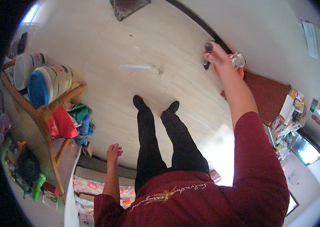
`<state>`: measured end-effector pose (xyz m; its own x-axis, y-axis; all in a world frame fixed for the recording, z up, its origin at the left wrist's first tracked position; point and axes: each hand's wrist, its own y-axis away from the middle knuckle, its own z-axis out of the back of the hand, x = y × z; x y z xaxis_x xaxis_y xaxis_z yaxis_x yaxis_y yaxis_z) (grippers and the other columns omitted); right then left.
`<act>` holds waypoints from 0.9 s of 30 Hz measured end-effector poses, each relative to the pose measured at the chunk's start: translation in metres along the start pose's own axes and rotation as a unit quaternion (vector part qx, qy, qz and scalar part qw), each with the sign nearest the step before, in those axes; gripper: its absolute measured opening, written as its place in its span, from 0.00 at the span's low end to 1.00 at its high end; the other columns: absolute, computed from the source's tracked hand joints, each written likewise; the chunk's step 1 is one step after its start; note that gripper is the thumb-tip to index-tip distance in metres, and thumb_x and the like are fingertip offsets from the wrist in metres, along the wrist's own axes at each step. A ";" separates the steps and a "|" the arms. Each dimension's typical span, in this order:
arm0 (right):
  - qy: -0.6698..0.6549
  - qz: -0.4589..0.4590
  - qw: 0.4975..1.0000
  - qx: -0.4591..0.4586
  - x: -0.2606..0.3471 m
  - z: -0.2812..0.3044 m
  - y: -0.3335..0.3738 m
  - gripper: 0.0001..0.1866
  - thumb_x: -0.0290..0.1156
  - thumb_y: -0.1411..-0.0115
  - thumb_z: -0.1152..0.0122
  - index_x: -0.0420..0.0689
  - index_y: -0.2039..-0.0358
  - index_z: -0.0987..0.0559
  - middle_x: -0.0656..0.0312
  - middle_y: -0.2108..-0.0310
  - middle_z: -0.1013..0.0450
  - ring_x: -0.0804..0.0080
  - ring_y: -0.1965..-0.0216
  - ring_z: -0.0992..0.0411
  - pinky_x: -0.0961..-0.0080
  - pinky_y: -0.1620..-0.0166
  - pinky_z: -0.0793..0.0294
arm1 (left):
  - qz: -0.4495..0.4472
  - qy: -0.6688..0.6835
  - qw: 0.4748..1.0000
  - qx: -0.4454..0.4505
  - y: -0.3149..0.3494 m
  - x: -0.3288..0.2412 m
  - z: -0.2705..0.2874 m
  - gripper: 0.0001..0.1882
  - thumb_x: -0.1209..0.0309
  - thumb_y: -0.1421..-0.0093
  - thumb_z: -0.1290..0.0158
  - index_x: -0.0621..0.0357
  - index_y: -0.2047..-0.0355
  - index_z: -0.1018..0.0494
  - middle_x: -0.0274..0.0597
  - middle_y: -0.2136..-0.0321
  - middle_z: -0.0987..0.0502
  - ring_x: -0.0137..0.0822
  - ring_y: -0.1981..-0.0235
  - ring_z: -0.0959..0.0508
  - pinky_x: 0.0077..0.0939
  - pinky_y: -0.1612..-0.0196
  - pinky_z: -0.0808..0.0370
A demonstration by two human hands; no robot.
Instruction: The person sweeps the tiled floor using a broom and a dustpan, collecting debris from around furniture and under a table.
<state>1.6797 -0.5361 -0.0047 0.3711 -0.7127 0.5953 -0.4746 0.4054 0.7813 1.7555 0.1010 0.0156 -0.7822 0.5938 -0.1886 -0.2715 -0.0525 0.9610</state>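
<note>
Down at the near edge, a maroon shirt [190, 196] fills the foreground, and off its left side hangs the left hand [114, 152], fingers loosely parted, nothing visible in them. Past it stand two black shoes [139, 102], planted on pale flooring [122, 109]. Over to the left, a wood-edged desk [16, 109] carries a bundle of clutter, with a red bag [62, 123] and a blue-lidded bucket [38, 89] beside its legs. On the right, a reddish-brown cabinet [267, 94] sits against the wall, and just beyond it, here's the action: the right hand [216, 53], arm stretched out, fingers wrapped around a dark-tipped handle [208, 47]! It's seen nearly end-on, near the wall's dark skirting, so what the lower end carries can't be made out. Out on the floor, well apart from it, lies a small tuft of debris [159, 70]. By the look of it, the step in hand is taking hold of that handle; the next move would call for a firm grip and a clear path past the crumpled white bundle [238, 59] close by. Farthest off, a dark slab [128, 8] cuts into view.
</note>
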 end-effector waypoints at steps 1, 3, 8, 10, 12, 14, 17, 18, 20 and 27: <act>0.058 -0.007 0.998 -0.017 -0.007 -0.029 -0.003 0.10 0.37 0.52 0.49 0.45 0.82 0.30 0.64 0.83 0.36 0.78 0.87 0.40 0.84 0.85 0.39 | 0.021 0.006 1.000 -0.011 0.003 0.008 0.005 0.14 0.64 0.47 0.54 0.62 0.65 0.34 0.43 0.77 0.28 0.30 0.82 0.28 0.19 0.81 0.33; 0.233 0.025 0.961 -0.145 -0.035 -0.078 -0.020 0.09 0.36 0.56 0.49 0.45 0.83 0.31 0.62 0.86 0.36 0.75 0.90 0.40 0.78 0.88 0.40 | 0.026 0.020 0.999 0.008 0.002 0.021 0.014 0.14 0.64 0.47 0.54 0.62 0.65 0.34 0.43 0.77 0.28 0.30 0.82 0.28 0.18 0.82 0.34; 0.367 0.032 0.895 -0.253 -0.162 -0.114 -0.050 0.12 0.31 0.59 0.46 0.39 0.73 0.29 0.52 0.80 0.31 0.61 0.83 0.31 0.67 0.77 0.33 | -0.011 0.045 0.998 0.041 -0.006 0.008 0.007 0.13 0.64 0.47 0.54 0.61 0.65 0.34 0.42 0.77 0.28 0.29 0.82 0.28 0.17 0.81 0.34; 0.188 -0.004 0.975 -0.116 -0.135 -0.163 0.035 0.17 0.21 0.55 0.52 0.40 0.62 0.39 0.63 0.89 0.40 0.76 0.90 0.42 0.78 0.87 0.43 | -0.012 0.051 0.998 0.036 -0.008 0.000 0.005 0.14 0.63 0.47 0.54 0.60 0.66 0.33 0.41 0.76 0.28 0.28 0.82 0.28 0.17 0.80 0.33; 0.116 -0.043 0.989 -0.085 -0.116 -0.165 0.088 0.34 0.20 0.55 0.53 0.42 0.46 0.50 0.65 0.89 0.41 0.79 0.92 0.44 0.81 0.89 0.45 | -0.018 0.044 0.998 0.039 0.000 -0.023 -0.002 0.14 0.62 0.47 0.54 0.59 0.66 0.33 0.38 0.76 0.27 0.27 0.80 0.28 0.18 0.77 0.32; 0.122 -0.068 0.985 -0.096 -0.111 -0.149 0.137 0.36 0.20 0.54 0.53 0.44 0.44 0.52 0.66 0.89 0.41 0.80 0.92 0.45 0.82 0.89 0.45 | -0.039 0.042 0.997 0.053 0.006 -0.045 -0.004 0.14 0.62 0.47 0.54 0.58 0.66 0.33 0.38 0.76 0.27 0.26 0.80 0.28 0.18 0.76 0.32; 0.145 -0.082 0.974 -0.156 -0.135 -0.141 0.207 0.34 0.21 0.54 0.53 0.44 0.45 0.49 0.66 0.89 0.41 0.80 0.92 0.45 0.82 0.90 0.46 | -0.057 0.039 0.996 0.059 0.008 -0.056 0.000 0.14 0.62 0.46 0.55 0.58 0.65 0.32 0.38 0.75 0.27 0.26 0.79 0.28 0.18 0.76 0.32; 0.128 -0.087 0.972 -0.176 -0.146 -0.141 0.223 0.33 0.22 0.54 0.53 0.44 0.45 0.48 0.66 0.90 0.42 0.80 0.93 0.45 0.82 0.90 0.46 | -0.055 0.031 0.997 0.055 0.010 -0.058 0.002 0.14 0.62 0.46 0.55 0.58 0.65 0.32 0.38 0.75 0.27 0.26 0.80 0.28 0.18 0.76 0.33; 0.096 -0.095 0.967 -0.215 -0.166 -0.142 0.241 0.32 0.22 0.53 0.53 0.44 0.45 0.48 0.66 0.90 0.42 0.80 0.93 0.45 0.82 0.90 0.46 | -0.047 0.028 0.997 0.050 0.003 -0.049 0.009 0.14 0.62 0.47 0.55 0.58 0.65 0.32 0.38 0.76 0.27 0.26 0.80 0.28 0.18 0.77 0.33; -0.014 -0.095 0.991 -0.096 -0.187 -0.090 0.192 0.12 0.25 0.51 0.57 0.48 0.88 0.42 0.68 0.90 0.46 0.79 0.91 0.49 0.84 0.88 0.50 | -0.008 0.042 0.997 0.060 -0.010 -0.022 0.030 0.14 0.63 0.47 0.55 0.59 0.65 0.32 0.39 0.76 0.28 0.26 0.81 0.29 0.16 0.78 0.34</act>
<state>1.5908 -0.2739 0.0505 0.4156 -0.8007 0.4315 -0.2367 0.3629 0.9013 1.7928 0.1126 0.0159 -0.8243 0.5238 -0.2149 -0.2183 0.0561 0.9743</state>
